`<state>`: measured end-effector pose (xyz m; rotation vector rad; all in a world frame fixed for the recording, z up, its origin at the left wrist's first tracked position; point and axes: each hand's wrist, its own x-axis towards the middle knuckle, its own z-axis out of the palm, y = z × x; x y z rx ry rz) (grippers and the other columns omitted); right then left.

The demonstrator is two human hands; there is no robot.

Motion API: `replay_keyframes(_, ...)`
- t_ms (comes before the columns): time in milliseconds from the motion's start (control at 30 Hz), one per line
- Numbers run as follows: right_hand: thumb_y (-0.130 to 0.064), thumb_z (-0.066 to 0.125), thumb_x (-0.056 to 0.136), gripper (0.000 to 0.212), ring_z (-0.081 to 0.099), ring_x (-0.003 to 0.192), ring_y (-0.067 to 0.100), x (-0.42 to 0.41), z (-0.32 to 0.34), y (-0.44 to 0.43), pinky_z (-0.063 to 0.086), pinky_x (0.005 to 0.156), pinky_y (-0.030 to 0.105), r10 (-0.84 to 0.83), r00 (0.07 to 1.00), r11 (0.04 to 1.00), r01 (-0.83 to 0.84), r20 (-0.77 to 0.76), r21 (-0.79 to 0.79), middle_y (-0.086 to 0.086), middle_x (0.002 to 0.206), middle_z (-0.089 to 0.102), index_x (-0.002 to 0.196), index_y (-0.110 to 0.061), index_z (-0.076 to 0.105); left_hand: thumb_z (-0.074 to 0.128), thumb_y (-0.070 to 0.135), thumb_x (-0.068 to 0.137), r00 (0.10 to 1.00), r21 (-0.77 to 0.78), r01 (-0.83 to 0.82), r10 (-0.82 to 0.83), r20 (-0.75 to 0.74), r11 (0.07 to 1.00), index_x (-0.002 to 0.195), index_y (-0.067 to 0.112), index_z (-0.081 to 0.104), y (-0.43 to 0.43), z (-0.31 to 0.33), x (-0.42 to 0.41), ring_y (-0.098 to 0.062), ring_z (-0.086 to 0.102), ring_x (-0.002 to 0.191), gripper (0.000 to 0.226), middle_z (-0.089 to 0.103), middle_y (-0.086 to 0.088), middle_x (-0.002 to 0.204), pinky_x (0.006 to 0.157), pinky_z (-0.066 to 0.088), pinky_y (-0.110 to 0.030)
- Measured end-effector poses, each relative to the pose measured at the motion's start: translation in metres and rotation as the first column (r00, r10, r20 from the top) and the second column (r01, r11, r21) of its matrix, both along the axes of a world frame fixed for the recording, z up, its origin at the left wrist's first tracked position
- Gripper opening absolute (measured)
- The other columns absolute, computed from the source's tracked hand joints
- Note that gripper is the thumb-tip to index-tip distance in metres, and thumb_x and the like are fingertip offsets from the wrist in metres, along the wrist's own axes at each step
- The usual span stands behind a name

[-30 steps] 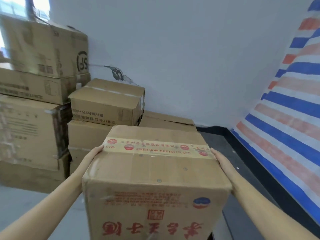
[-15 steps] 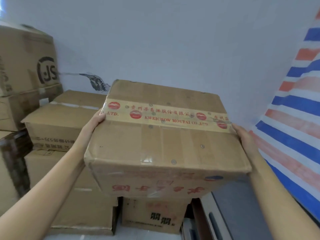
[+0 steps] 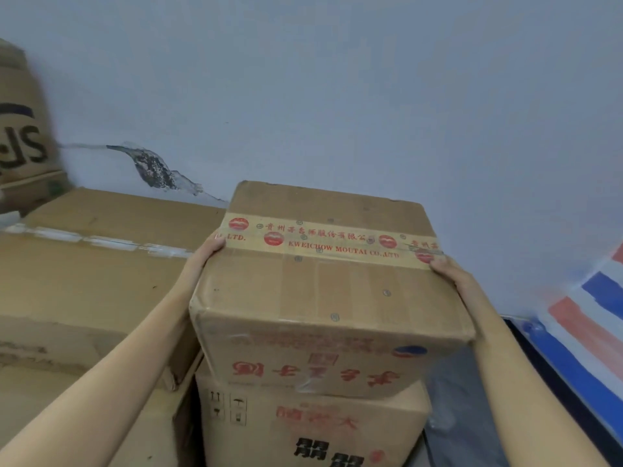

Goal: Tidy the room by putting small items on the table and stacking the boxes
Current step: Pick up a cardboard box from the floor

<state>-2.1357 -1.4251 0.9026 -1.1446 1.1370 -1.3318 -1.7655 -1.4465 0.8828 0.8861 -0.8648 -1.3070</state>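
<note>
Storeroom of stacked cardboard boxes (image 3: 94, 284)

Left grip (image 3: 205, 256) and right grip (image 3: 450, 274) are clasping the taped box (image 3: 323, 288) by its sides, fingers lying hidden behind the cardboard, only tips showing at the top edge. The taped box is covering the top of the lower box (image 3: 303, 429), whose black print is running off the bottom edge; whether the two are touching cannot be told. The JS-marked box (image 3: 23, 139) is showing blurred, cut by the left edge.
</note>
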Motion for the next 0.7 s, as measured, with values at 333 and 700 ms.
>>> replay_keyframes(333,-0.029,0.059,0.088,0.034,0.063,0.085,0.022,0.003,-0.015,-0.082,0.05,0.068,0.03,-0.09,0.987,0.948,0.125,-0.13,0.291,0.009,0.101,0.067,0.117,-0.013,0.06,0.047,0.031,0.096,0.981,0.297,0.056,-0.108,0.16,0.953,0.093,0.014,0.059,-0.091,-0.015,0.011,-0.013,0.066,0.057,0.021,0.069,0.0,0.056,0.053,0.052,-0.025)
replay_keyframes(700,-0.04,0.054,0.09,0.026,0.066,0.052,0.012,0.022,-0.006,-0.065,0.05,0.045,0.019,-0.17,0.983,0.899,0.186,-0.074,0.397,0.001,0.066,0.07,0.098,-0.017,0.062,0.049,0.04,0.094,0.938,0.253,0.169,-0.234,0.256,0.953,0.098,0.021,0.063,-0.092,-0.023,0.027,-0.015,0.065,0.083,0.023,0.074,0.003,0.075,0.069,0.048,-0.028)
